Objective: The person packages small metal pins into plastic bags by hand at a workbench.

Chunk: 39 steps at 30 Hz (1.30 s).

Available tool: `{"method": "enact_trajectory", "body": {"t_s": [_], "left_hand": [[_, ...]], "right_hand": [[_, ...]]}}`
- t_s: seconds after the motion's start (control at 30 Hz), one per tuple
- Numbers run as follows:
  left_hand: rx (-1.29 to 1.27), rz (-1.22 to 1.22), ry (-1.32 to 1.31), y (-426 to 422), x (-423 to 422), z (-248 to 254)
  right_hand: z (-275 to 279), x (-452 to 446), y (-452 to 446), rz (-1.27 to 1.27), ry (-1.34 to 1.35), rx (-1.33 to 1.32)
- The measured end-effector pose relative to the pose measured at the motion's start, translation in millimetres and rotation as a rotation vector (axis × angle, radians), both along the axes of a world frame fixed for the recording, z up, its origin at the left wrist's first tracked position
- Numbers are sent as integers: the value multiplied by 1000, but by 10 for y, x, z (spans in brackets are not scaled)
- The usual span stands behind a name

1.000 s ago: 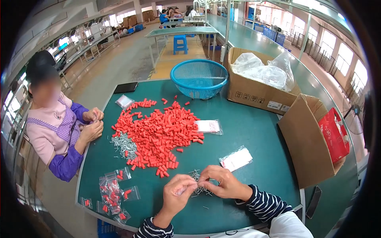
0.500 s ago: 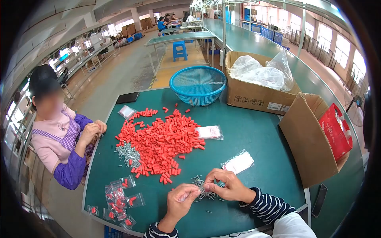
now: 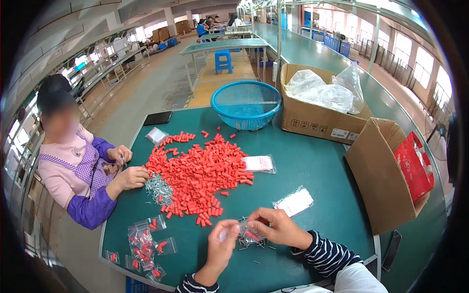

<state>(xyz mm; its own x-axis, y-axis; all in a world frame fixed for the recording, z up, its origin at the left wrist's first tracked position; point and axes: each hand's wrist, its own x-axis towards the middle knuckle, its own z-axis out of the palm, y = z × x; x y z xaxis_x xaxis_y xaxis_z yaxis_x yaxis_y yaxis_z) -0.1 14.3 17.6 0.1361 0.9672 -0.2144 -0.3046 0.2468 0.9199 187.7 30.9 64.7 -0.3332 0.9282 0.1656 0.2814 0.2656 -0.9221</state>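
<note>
Okay, green worktop, big heap of red caps, one little bag on the go.
Left hand and right hand both look pinched on a clear bag, held between them over the loose screws. New since half a second ago: a red cap shows at that bag, so I'd guess it's now inside; can't tell about screws in there.
</note>
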Motion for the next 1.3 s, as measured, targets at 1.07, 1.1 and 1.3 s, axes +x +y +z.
{"method": "enact_trajectory", "body": {"t_s": [1.07,1.1,1.3], "left_hand": [[131,-149,-213,-58,58,-16],[121,-149,-200,-52,53,-28],[55,-71,-112,-41,67,-22]], "right_hand": [[-273,-295,-121,-30,68,157],[-278,-292,-117,-45,64,205],[-277,-284,-140,-127,58,82]]}}
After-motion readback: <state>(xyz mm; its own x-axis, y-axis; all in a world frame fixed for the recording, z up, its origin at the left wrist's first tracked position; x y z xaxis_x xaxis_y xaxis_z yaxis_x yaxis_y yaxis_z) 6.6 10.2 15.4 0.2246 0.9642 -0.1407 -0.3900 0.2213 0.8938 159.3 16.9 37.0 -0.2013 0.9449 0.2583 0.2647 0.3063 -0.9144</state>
